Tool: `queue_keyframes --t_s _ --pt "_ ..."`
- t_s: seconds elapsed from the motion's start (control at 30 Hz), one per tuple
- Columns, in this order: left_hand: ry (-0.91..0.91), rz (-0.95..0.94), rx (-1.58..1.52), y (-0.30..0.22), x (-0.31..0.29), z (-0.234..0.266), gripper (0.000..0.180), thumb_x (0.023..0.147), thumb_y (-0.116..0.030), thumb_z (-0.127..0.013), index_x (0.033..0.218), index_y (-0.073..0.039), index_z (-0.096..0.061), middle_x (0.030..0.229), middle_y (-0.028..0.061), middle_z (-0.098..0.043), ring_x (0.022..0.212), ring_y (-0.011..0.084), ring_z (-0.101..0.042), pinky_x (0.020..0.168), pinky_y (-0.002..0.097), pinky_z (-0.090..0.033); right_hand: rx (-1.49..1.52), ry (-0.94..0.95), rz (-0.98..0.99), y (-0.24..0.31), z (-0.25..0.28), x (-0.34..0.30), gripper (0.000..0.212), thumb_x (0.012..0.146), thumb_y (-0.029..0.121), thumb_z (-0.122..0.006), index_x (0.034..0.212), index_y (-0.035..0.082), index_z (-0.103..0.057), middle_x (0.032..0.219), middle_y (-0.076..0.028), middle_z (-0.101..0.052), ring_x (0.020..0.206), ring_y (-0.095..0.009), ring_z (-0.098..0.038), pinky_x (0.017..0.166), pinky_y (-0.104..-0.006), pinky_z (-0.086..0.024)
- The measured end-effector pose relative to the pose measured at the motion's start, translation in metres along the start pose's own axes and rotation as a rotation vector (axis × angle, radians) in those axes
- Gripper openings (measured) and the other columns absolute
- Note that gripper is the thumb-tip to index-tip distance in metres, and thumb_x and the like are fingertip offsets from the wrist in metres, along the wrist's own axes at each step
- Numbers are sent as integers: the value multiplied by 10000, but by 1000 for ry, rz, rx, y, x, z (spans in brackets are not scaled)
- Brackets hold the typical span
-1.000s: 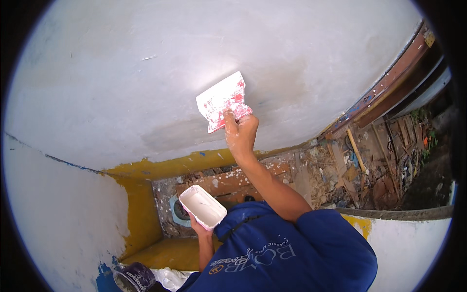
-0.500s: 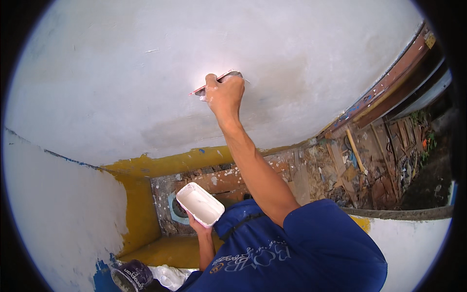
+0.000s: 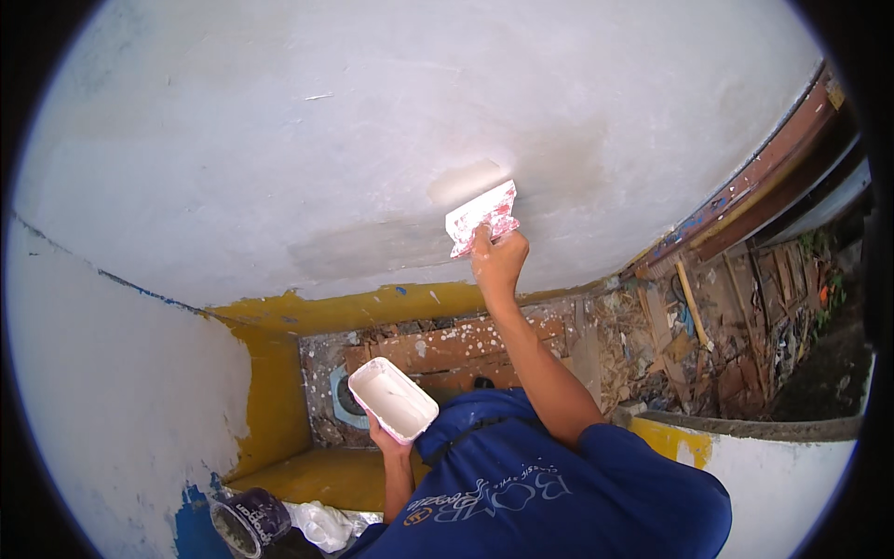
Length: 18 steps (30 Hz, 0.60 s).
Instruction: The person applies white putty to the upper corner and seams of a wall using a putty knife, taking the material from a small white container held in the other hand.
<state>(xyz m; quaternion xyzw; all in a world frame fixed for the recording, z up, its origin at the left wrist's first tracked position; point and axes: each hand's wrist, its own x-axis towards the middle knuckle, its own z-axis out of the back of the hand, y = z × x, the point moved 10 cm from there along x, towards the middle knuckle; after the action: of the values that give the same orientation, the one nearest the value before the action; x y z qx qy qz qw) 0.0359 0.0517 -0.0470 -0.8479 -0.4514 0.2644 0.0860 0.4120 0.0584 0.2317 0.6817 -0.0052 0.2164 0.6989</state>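
My right hand (image 3: 499, 260) grips a flat putty scraper (image 3: 482, 216), white with red smears, its broad edge close to the white wall (image 3: 372, 158). Just above the blade shows a damp-looking beige patch (image 3: 466, 180) on that wall. Lower down, my left hand (image 3: 388, 438) supports a white rectangular tub (image 3: 399, 399) from beneath and the side. Pale putty coats the tub's inside. Most of the left fingers are hidden behind the tub.
A yellow painted band (image 3: 354, 307) runs along the wall's base. At lower left stand a dark bucket (image 3: 250, 524) and a white plastic bag (image 3: 323, 524). Boards and debris (image 3: 670, 326) cover the ground at right, beside a low wall (image 3: 764, 466). A light-blue ring-shaped object (image 3: 341, 396) lies behind the tub.
My right hand has come down and to the right, and the scraper's flat face now shows. A beige patch is visible where the hand was near. The tub stays in my left hand.
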Motion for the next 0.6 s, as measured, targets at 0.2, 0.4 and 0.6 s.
queue_keyframes --t_s 0.2,0.4,0.6 --pt "8 11 -4 0 5 -16 616 988 -510 -397 1445 -97 -374 1410 115 -483 1273 362 -484 1064 567 -386 118 99 48 80 -46 1 329 828 74 -596 552 -66 -483 448 -64 -432 441 -118 -391 442 -355 -325" --pt "-44 4 7 1 14 -11 604 989 -513 -383 1411 -82 -412 1360 128 -514 1220 351 -523 1024 544 -429 108 38 75 46 8 -11 202 823 26 -598 648 -66 -553 513 -1 -504 525 -54 -435 459 -300 -359" --pt "-41 11 68 -3 18 -1 606 982 -526 -391 1401 -89 -422 1352 124 -518 1223 351 -518 1032 544 -422 -325 73 197 67 25 20 177 797 81 -600 680 -51 -593 528 -183 -569 481 -342 -591 504 -408 -463"
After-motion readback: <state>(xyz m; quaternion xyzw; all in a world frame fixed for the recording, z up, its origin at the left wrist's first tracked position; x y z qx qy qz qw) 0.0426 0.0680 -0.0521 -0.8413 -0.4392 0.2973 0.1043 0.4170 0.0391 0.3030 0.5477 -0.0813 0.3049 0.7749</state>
